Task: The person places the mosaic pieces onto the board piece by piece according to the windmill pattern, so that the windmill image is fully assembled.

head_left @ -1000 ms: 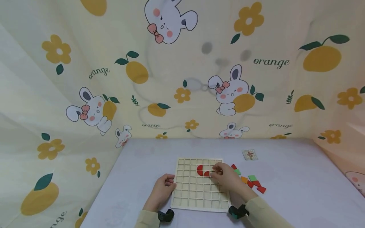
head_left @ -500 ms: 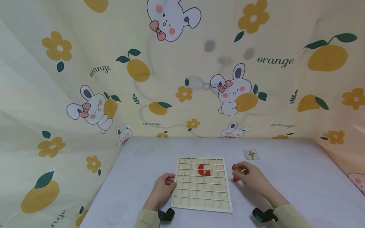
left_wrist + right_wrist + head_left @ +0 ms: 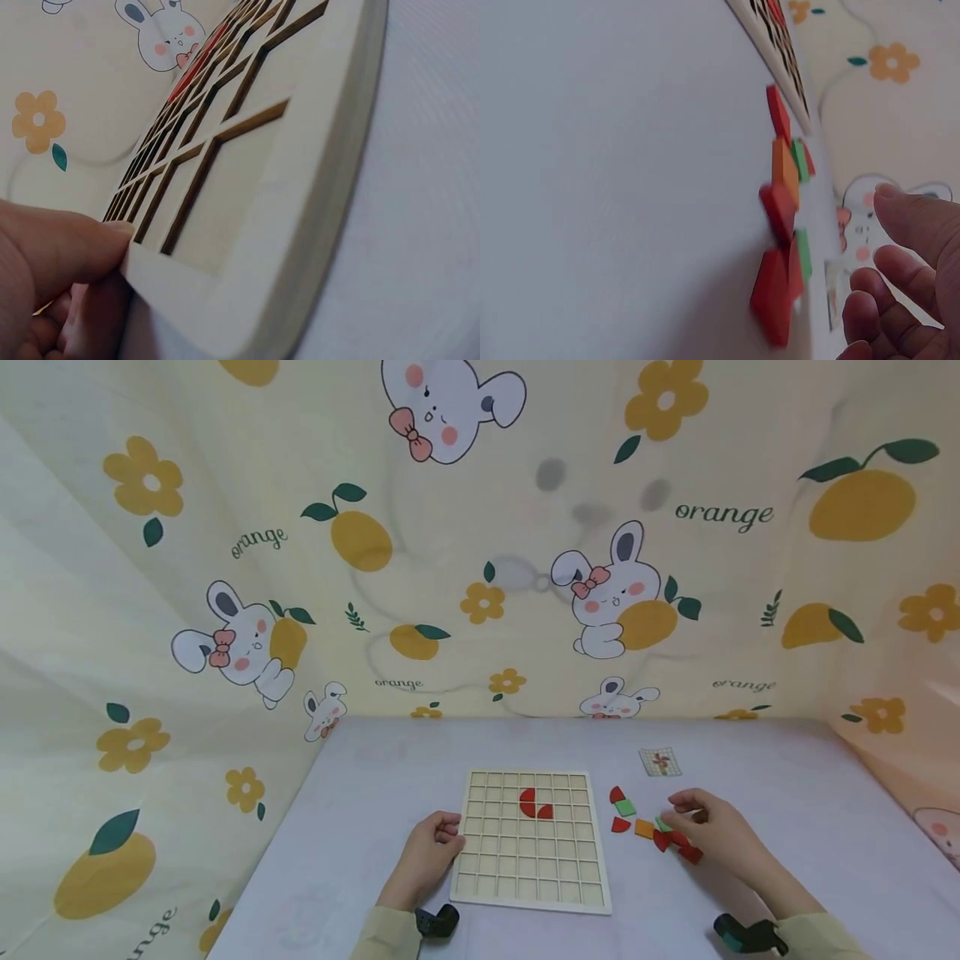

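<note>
A pale wooden grid board (image 3: 528, 868) lies on the table, with several red quarter-round pieces (image 3: 528, 803) in its upper cells. At its left edge my left hand (image 3: 426, 860) grips the rim; in the left wrist view the thumb (image 3: 82, 244) lies on the frame and the other fingers are curled beside it. My right hand (image 3: 712, 831) hovers over the loose pieces, its fingers loosely bent with nothing between them. Beneath and beside it are red pieces (image 3: 772, 296), an orange square (image 3: 644, 829) and green squares (image 3: 625, 808), one partly hidden by the hand.
A small pattern card (image 3: 661, 762) with a red pinwheel figure lies behind the loose pieces. Patterned cloth (image 3: 450, 527) hangs behind the table and along its sides. Dark wrist devices (image 3: 437, 921) sit at both cuffs.
My right hand has moved right, off the board and over the loose pieces. One more red quarter-round piece now lies on the table by the board's right edge. The left hand stays put.
</note>
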A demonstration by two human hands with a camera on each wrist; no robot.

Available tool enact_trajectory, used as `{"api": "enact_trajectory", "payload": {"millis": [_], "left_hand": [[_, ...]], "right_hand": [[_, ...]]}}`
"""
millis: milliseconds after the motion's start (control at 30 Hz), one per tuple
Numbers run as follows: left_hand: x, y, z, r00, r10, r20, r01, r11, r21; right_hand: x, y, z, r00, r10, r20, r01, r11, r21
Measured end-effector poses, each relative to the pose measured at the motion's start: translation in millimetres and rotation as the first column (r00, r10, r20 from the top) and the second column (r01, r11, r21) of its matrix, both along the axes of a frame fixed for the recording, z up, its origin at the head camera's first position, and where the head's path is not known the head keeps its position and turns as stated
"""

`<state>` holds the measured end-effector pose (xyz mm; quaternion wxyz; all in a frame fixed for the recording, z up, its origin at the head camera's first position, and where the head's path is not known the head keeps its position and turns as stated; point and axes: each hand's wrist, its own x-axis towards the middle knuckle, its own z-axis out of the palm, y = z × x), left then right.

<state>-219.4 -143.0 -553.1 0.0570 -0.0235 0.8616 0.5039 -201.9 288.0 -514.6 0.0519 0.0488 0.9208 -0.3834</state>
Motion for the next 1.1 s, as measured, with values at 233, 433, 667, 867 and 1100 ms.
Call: {"api": "enact_trajectory", "payload": {"millis": [233, 433, 667, 867, 1100], "left_hand": [[0.0, 1.6, 1.3, 1.0, 0.004, 0.006, -0.004, 1.0, -0.007], [0.6, 2.1, 0.9, 1.0, 0.003, 0.011, -0.003, 1.0, -0.012], [2.1, 1.0, 2.6, 1.0, 0.009, 0.008, -0.009, 1.0, -0.015], [3.4, 1.4, 5.2, 1.0, 0.002, 0.011, -0.002, 1.0, -0.012], [2.8, 1.0, 5.3, 1.0, -0.008, 0.006, 0.008, 1.0, -0.014]], "right_hand": [[6.6, 20, -4.4, 1.0, -0.003, 0.011, 0.003, 1.0, 0.003], [8.9, 25, -12.6, 0.996, -0.016, 0.09, 0.019, 0.999, -0.03], [9.9, 24, -14.7, 0.995, -0.01, 0.096, 0.014, 0.999, -0.046], [13.0, 23, -14.7, 0.994, -0.013, 0.113, 0.016, 1.0, -0.026], [23.1, 28, -15.6, 0.993, 0.001, 0.12, -0.003, 1.0, 0.022]]}}
